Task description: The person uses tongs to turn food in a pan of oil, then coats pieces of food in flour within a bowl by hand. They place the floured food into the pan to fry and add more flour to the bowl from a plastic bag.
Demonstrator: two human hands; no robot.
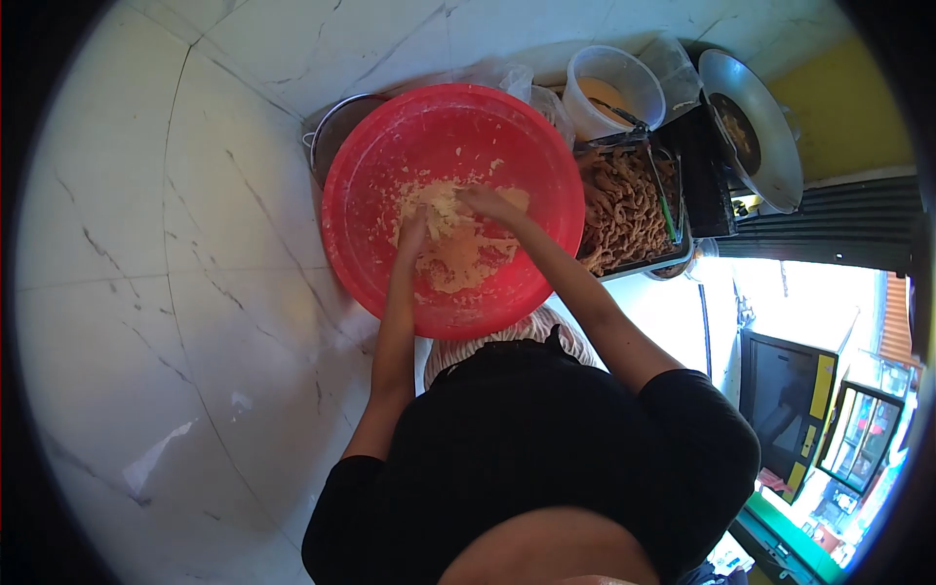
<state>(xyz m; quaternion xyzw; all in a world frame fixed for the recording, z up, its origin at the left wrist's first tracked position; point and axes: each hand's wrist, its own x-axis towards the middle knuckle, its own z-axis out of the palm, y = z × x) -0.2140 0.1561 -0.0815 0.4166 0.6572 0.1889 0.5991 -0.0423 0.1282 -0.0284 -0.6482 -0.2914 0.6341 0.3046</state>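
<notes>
Left hand (413, 234): sunk fingers-first into the dough (458, 258); its grip cannot be told.
Right hand (487, 203): pressed on the far side of the dough, fingers likewise hidden.
Dough: mid-basin, long axis running far-left to near-right.
Progress: apparently mid-mix (lumpy, with crumbs on the wall).
Red basin (356, 229): mouth up on the marble floor (175, 292).
Beyond: tray of fried pieces (629, 210).

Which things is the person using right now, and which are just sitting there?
In use:
- red basin
- pale crumbly mix inside it
- left hand and right hand, both in the mix

Just sitting nearby:
- metal pot behind the basin
- white bucket
- metal tray of brown strips
- wok
</notes>
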